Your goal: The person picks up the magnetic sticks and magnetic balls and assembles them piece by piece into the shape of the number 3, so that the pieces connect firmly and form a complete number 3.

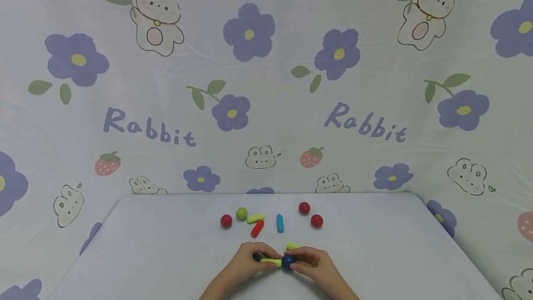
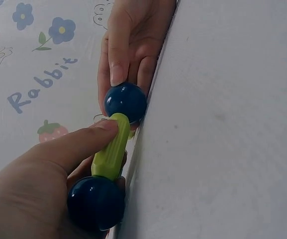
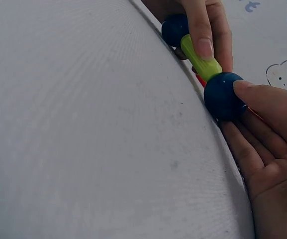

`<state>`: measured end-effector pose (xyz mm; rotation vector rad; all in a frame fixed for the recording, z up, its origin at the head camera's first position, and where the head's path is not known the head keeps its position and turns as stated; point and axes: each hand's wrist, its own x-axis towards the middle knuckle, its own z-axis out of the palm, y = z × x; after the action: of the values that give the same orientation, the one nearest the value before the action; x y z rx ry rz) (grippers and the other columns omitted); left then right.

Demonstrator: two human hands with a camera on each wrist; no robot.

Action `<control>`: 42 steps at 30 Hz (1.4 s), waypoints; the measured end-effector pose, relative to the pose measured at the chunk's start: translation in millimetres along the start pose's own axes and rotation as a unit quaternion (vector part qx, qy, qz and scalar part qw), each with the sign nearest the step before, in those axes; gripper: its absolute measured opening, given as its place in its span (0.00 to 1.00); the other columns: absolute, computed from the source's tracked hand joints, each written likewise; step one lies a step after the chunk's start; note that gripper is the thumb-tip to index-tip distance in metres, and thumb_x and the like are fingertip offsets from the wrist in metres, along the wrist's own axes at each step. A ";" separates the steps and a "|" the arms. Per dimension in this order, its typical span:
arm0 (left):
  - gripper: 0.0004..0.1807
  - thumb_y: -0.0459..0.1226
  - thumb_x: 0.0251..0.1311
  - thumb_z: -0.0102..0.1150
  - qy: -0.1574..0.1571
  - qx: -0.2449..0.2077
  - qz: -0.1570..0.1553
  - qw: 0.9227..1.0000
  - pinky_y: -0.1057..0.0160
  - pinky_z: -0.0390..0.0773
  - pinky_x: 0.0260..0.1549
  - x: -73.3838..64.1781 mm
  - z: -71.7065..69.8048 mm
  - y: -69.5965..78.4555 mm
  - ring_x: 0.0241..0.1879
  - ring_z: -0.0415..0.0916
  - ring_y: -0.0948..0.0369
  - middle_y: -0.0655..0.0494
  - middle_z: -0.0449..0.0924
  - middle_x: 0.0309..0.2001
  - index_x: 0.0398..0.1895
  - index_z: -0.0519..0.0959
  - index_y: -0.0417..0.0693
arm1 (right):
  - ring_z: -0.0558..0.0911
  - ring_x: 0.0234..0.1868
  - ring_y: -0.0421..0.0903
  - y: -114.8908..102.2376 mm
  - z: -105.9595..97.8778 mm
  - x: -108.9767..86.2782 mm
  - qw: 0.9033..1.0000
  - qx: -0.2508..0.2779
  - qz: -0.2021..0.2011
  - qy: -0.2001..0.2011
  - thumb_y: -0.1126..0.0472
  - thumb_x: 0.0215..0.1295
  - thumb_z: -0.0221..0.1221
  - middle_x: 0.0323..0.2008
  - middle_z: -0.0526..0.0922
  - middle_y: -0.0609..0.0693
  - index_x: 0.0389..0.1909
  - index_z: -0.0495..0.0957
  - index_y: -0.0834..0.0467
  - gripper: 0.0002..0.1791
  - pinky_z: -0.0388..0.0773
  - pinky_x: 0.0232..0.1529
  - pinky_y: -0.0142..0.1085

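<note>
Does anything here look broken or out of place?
Nothing stands out. A ribbed yellow-green rod has a glossy dark-blue ball at each end; the left hand holds the rod, the right hand pinches one ball. The glossy red balls beyond look undamaged.

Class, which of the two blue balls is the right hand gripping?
The blue ball right of the held green stick; the other blue ball is at its left end.

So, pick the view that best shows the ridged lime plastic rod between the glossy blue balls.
Left wrist view: the rod looks largest, ridges clear. The right wrist view has it smaller, partly covered; the head view, smallest.
</note>
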<state>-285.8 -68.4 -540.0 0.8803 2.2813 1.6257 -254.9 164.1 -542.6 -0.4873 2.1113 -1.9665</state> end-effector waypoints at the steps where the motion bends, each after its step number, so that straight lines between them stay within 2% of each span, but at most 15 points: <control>1: 0.12 0.41 0.49 0.64 0.000 -0.001 -0.001 1.000 0.64 0.69 0.46 0.3 0.0 -0.3 0.41 0.75 0.63 0.64 0.80 0.37 0.39 0.82 0.57 | 0.73 0.52 0.47 0.0 0.1 0.0 1.000 0.000 0.001 0.000 0.62 0.56 0.60 0.50 0.75 0.55 0.49 0.74 0.62 0.19 0.69 0.48 0.32; 6: 0.11 0.41 0.49 0.63 -0.001 -0.003 -0.013 1.000 0.65 0.69 0.45 0.7 0.5 -1.0 0.41 0.74 0.64 0.64 0.80 0.36 0.39 0.82 0.57 | 0.75 0.50 0.46 0.0 0.9 -0.1 1.000 -0.009 0.002 0.008 0.60 0.56 0.60 0.49 0.76 0.53 0.49 0.75 0.60 0.19 0.70 0.47 0.32; 10: 0.11 0.41 0.49 0.64 0.002 -0.003 -0.014 1.000 0.65 0.69 0.45 0.3 0.5 -0.2 0.41 0.74 0.64 0.64 0.80 0.36 0.39 0.82 0.57 | 0.75 0.49 0.47 -1.7 1.5 -0.7 0.999 -0.022 -0.014 0.027 0.59 0.57 0.60 0.47 0.78 0.53 0.48 0.76 0.59 0.17 0.71 0.47 0.32; 20: 0.11 0.42 0.49 0.64 0.003 0.003 -0.027 1.000 0.64 0.68 0.47 1.2 0.7 0.6 0.42 0.74 0.65 0.65 0.80 0.36 0.39 0.82 0.57 | 0.76 0.47 0.46 -13.4 -0.7 0.5 0.989 -0.009 -0.033 0.142 0.59 0.54 0.63 0.42 0.80 0.51 0.44 0.78 0.58 0.16 0.73 0.45 0.34; 27: 0.11 0.41 0.50 0.64 0.003 0.003 -0.035 0.999 0.63 0.68 0.47 0.5 1.3 1.9 0.41 0.74 0.65 0.65 0.80 0.36 0.39 0.82 0.57 | 0.75 0.50 0.44 -12.9 -1.5 5.9 0.981 -0.032 -0.028 0.190 0.62 0.53 0.63 0.45 0.79 0.51 0.43 0.78 0.55 0.15 0.71 0.47 0.32; 34: 0.11 0.40 0.49 0.64 0.008 0.000 -0.043 0.999 0.63 0.69 0.46 0.6 2.6 -1.4 0.40 0.74 0.65 0.65 0.80 0.35 0.38 0.82 0.58 | 0.74 0.50 0.42 -8.4 -2.5 12.3 0.980 -0.060 0.006 0.192 0.58 0.54 0.63 0.45 0.79 0.49 0.44 0.78 0.53 0.15 0.69 0.48 0.30; 42: 0.11 0.42 0.49 0.64 0.005 -0.003 -0.031 1.000 0.64 0.69 0.46 1.0 1.7 -2.5 0.41 0.74 0.64 0.65 0.80 0.36 0.39 0.82 0.59 | 0.76 0.48 0.44 -1.4 -4.0 17.1 0.981 -0.080 0.000 0.175 0.58 0.52 0.64 0.43 0.80 0.50 0.44 0.78 0.57 0.18 0.71 0.46 0.30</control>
<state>-286.6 -67.1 -542.7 0.7932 2.2863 1.6135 -272.0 161.2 -539.8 -0.1739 2.4919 -2.0148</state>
